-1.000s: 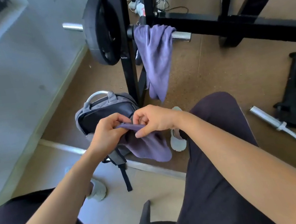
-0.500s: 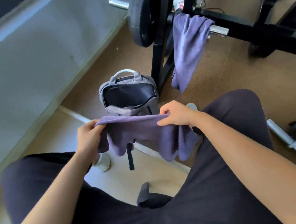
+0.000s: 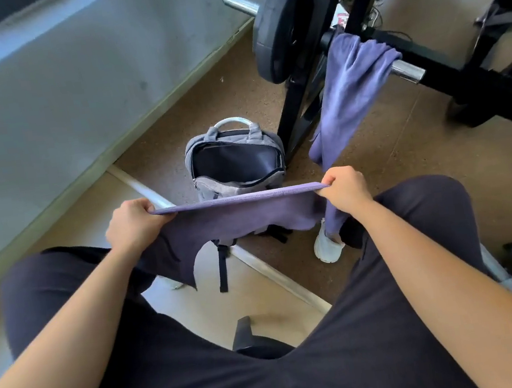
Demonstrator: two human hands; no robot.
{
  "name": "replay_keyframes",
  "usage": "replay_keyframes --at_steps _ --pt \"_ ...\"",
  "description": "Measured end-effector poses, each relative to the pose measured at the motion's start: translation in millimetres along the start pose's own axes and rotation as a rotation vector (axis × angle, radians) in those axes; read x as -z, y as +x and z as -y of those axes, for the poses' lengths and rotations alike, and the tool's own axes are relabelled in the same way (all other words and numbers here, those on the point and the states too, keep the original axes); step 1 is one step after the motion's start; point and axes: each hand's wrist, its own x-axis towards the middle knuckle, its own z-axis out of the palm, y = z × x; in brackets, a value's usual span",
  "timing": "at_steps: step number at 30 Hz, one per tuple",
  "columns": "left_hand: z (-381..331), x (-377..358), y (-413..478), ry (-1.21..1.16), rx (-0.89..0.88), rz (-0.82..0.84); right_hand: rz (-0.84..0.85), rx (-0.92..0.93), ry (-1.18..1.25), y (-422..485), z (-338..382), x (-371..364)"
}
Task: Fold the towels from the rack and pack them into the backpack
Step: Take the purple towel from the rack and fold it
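Observation:
A purple towel [image 3: 244,216] is stretched taut between my hands above my knees. My left hand [image 3: 133,221] pinches its left top corner and my right hand [image 3: 347,190] pinches the right one; the rest hangs down over my legs. Just beyond it a grey backpack [image 3: 238,183] stands on the floor with its main compartment unzipped and dark inside. A second purple towel [image 3: 351,90] hangs over the chrome bar of the black weight rack [image 3: 300,116], to the right of the backpack.
A black weight plate [image 3: 283,27] sits on the bar above the backpack. A grey wall [image 3: 55,90] runs along the left. The rack's black base beams [image 3: 467,81] cross the brown floor at right. My white shoe [image 3: 328,244] rests near the backpack.
My hands have moved apart, pulling the bunched towel out flat and taut along its top edge. The view has swung, so the backpack and rack now sit further right.

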Motion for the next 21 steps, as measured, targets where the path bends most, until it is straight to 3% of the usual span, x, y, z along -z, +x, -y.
replay_keyframes --at_steps 4,7,10,14,16,21 --pt "14 28 21 -0.162 -0.254 0.370 -0.055 0.001 0.074 5 1 18" --pt "18 42 16 -0.427 -0.275 0.563 -0.132 -0.044 0.228 6 4 29" --pt "23 32 21 -0.432 -0.281 0.463 -0.161 -0.117 0.319 5 7 33" --pt "33 16 29 -0.201 -0.170 0.075 -0.206 -0.180 0.334 -4 12 32" --pt "28 17 23 -0.253 -0.114 -0.031 -0.194 -0.206 0.374 -10 17 31" --pt "4 15 2 -0.547 -0.099 0.011 0.043 -0.473 0.689 -31 47 26"
